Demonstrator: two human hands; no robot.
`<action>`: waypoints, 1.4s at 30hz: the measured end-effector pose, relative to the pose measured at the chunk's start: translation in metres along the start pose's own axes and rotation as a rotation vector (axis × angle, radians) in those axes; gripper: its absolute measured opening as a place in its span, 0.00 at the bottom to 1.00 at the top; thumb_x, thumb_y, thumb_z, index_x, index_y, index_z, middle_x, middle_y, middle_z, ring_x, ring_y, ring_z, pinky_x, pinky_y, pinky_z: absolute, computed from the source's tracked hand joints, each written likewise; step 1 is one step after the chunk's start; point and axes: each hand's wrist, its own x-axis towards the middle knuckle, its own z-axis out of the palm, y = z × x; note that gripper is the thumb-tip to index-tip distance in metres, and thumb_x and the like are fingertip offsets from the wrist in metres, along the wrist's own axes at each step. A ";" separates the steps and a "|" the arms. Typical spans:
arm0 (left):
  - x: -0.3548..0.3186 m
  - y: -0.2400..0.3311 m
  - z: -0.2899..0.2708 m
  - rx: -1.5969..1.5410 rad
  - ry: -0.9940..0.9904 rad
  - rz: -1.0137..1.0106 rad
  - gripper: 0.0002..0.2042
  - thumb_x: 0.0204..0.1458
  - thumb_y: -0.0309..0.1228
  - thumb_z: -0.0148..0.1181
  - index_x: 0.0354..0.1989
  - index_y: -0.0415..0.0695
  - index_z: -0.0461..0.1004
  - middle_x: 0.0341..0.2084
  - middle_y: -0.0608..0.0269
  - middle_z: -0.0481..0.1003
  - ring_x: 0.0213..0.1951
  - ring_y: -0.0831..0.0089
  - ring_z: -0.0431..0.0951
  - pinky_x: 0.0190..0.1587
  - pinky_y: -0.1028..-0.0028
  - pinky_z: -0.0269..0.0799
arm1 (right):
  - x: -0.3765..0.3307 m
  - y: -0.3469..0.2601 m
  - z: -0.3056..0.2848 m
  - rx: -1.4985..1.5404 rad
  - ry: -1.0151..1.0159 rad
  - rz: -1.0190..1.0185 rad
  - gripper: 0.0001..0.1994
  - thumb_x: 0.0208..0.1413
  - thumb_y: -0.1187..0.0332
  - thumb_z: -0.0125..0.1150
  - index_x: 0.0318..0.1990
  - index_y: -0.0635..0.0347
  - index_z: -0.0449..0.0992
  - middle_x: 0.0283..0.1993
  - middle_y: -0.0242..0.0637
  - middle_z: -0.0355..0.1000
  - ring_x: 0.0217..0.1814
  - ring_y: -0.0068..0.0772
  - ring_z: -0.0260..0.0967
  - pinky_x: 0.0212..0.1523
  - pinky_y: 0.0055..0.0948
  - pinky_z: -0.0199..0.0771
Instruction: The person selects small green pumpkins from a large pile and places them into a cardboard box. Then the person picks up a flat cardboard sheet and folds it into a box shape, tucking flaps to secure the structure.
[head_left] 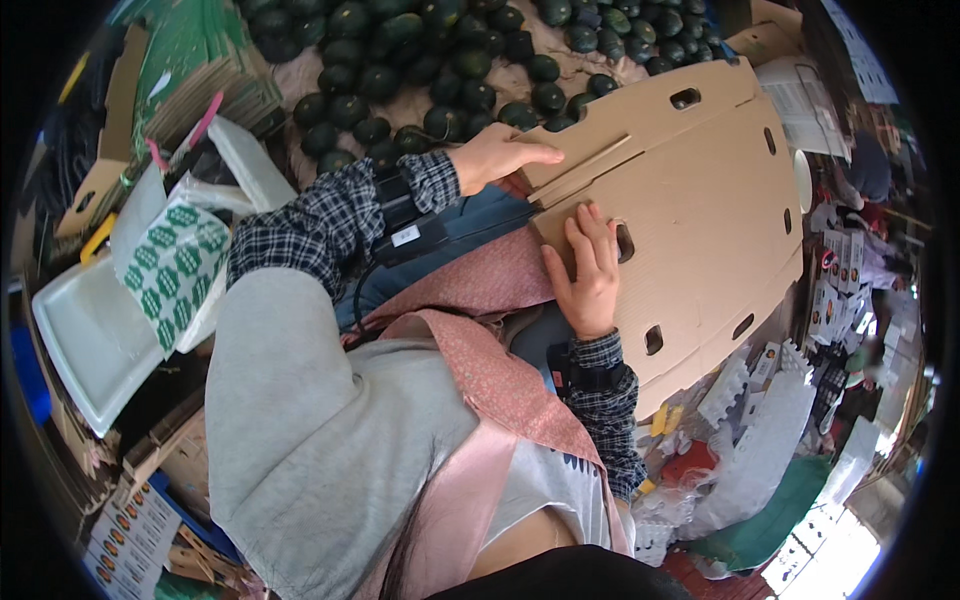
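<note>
A large flattened brown cardboard box [710, 200] with oval hand holes and slits lies tilted across my lap, reaching to the right. At its left edge is my left hand [495, 157], the thumb over the top face and the other fingers mostly hidden at the edge. My right hand [588, 270] lies flat on the near left part of the board beside a hand hole, fingers stretched out. The pink apron [480, 270] and blue trousers show below the board's left side.
Many dark green round fruits [440, 90] lie in a heap ahead. On the left stand a white tray [75, 345], printed wrapping sheets [170, 265] and stacked green cardboard [200, 85]. White foam pieces [755, 430] lie at the right; other people are farther right.
</note>
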 end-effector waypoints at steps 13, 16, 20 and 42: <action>0.001 -0.030 0.006 -0.425 -0.028 0.005 0.19 0.51 0.34 0.66 0.50 0.41 0.73 0.43 0.62 0.76 0.45 0.70 0.76 0.49 0.68 0.73 | -0.005 -0.013 0.003 -0.204 0.068 0.319 0.42 0.32 0.53 0.76 0.57 0.60 0.65 0.45 0.45 0.62 0.50 0.49 0.61 0.55 0.47 0.61; 0.008 -0.051 0.016 -0.676 -0.089 0.069 0.18 0.52 0.28 0.63 0.52 0.41 0.72 0.47 0.61 0.75 0.51 0.69 0.72 0.57 0.69 0.66 | -0.002 -0.011 0.004 -0.244 0.014 0.308 0.43 0.32 0.53 0.76 0.59 0.60 0.63 0.44 0.44 0.63 0.50 0.48 0.61 0.55 0.46 0.61; 0.026 -0.067 0.006 -0.640 -0.183 0.034 0.22 0.51 0.26 0.62 0.55 0.41 0.69 0.51 0.61 0.73 0.52 0.69 0.72 0.58 0.67 0.65 | -0.006 -0.007 0.004 -0.207 0.040 0.271 0.44 0.33 0.54 0.75 0.60 0.61 0.62 0.43 0.44 0.65 0.49 0.48 0.62 0.54 0.46 0.61; 0.065 -0.052 0.026 -1.016 -0.190 -0.020 0.23 0.48 0.25 0.66 0.55 0.43 0.69 0.49 0.60 0.74 0.51 0.71 0.73 0.55 0.69 0.69 | 0.033 0.004 0.018 -0.350 -0.066 0.423 0.49 0.30 0.56 0.77 0.64 0.55 0.58 0.42 0.46 0.66 0.47 0.50 0.64 0.55 0.47 0.58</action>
